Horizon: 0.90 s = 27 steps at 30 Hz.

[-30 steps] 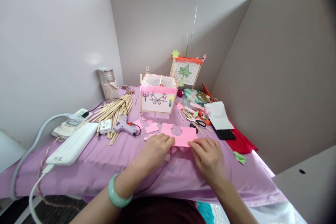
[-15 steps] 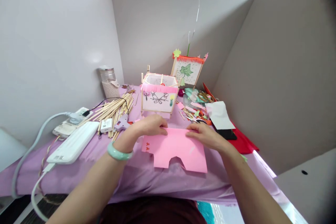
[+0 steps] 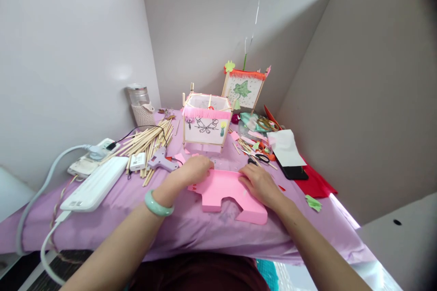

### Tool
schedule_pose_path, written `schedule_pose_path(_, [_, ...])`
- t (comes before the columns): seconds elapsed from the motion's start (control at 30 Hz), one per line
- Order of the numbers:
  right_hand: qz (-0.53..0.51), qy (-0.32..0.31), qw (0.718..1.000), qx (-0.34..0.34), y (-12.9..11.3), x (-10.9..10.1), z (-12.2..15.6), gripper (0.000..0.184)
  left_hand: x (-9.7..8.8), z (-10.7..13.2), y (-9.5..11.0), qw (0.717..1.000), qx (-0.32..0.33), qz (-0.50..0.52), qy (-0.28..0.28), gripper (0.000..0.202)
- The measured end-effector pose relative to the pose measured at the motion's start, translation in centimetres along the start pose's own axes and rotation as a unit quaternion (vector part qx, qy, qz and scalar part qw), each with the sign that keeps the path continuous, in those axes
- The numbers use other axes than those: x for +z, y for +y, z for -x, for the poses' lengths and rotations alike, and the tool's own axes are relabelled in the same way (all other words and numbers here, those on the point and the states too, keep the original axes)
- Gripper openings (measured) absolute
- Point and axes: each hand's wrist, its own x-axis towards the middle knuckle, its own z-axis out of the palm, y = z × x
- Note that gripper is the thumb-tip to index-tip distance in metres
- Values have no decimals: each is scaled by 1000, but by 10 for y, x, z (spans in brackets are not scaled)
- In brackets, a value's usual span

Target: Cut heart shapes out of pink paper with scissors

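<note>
A sheet of pink paper (image 3: 221, 186) with an arched cut-out in its near edge lies at the front of the table, its near edge bent. My left hand (image 3: 196, 170), below a pale green bangle (image 3: 158, 204), closes on the paper's far left edge. My right hand (image 3: 257, 182) grips the far right part, fingers curled over it. Small red marks show on the paper near my left hand. Just beyond stands a box-shaped stick-and-paper lantern (image 3: 205, 132) with a pink fringe and drawn birds. Black-handled scissors (image 3: 262, 158) rest beyond my right hand.
Left are a lilac glue gun (image 3: 160, 160), wooden sticks (image 3: 146, 141), a white power bank (image 3: 95, 184), cables and a glass bottle (image 3: 140, 104). A second lantern (image 3: 243, 91) leans at the back. A phone (image 3: 293, 173) lies under white paper (image 3: 286, 148) at right.
The pink paper has been lowered toward the table and its near edge now bends. My right hand has shifted slightly nearer, its fingers more curled over the sheet. The scissors show more fully.
</note>
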Motion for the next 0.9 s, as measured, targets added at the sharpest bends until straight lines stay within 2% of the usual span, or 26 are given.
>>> schedule_pose_path(0.17, [69, 47, 995, -55, 3, 9, 4, 14, 13, 3, 3, 999, -7, -22, 25, 24])
schedule_pose_path(0.27, [127, 67, 984, -102, 3, 11, 8, 18, 19, 8, 7, 998, 8, -43, 55, 22])
schedule_pose_path(0.37, [142, 76, 979, -126, 2, 11, 11, 17, 21, 14, 8, 994, 27, -64, 80, 20])
schedule_pose_path(0.63, [109, 84, 980, -146, 6, 10, 20, 21, 27, 31, 8, 988, 35, -95, 118, 17])
schedule_pose_path(0.8, [107, 76, 981, -144, 8, 8, 25, 21, 29, 39, 16, 990, 29, -105, 95, 19])
schedule_pose_path(0.9, [119, 49, 983, -130, 5, 4, 27, 22, 32, 42, 18, 990, 30, -102, 91, 20])
